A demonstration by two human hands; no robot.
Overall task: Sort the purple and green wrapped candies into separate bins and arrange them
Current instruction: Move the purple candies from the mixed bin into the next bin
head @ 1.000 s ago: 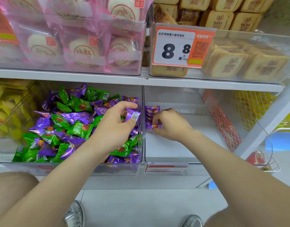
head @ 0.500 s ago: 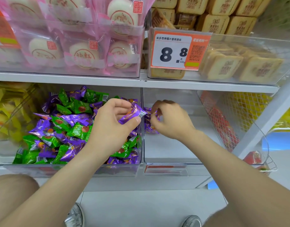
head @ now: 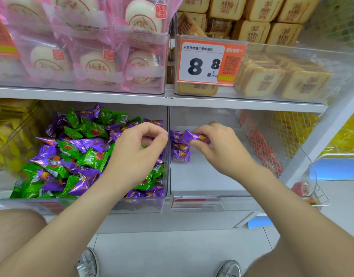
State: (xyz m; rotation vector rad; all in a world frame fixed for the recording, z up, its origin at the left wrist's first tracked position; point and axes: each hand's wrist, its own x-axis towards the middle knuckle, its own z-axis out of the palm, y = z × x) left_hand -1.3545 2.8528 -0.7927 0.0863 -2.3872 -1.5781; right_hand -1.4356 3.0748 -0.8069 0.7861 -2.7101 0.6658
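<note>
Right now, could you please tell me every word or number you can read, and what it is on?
"8 8": price tag, a large black digit then a smaller one.
"米多奇烤馍片香烤原味": top of the same tag.
"元" and "500g": under the digits.
Pink packets: red seal print, too stylised to read.
Candy wrappers, biscuit packs, bin label: too small or blurred.

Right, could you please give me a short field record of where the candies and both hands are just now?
Left clear plastic bin: holds mixed purple and green wrapped candies
Right clear plastic bin: short row of purple wrapped candies by its left wall
Right hand: pinches one purple foil-wrapped candy near the row's far end
Left hand: over the mixed pile, fingers curled, contents unclear
</note>
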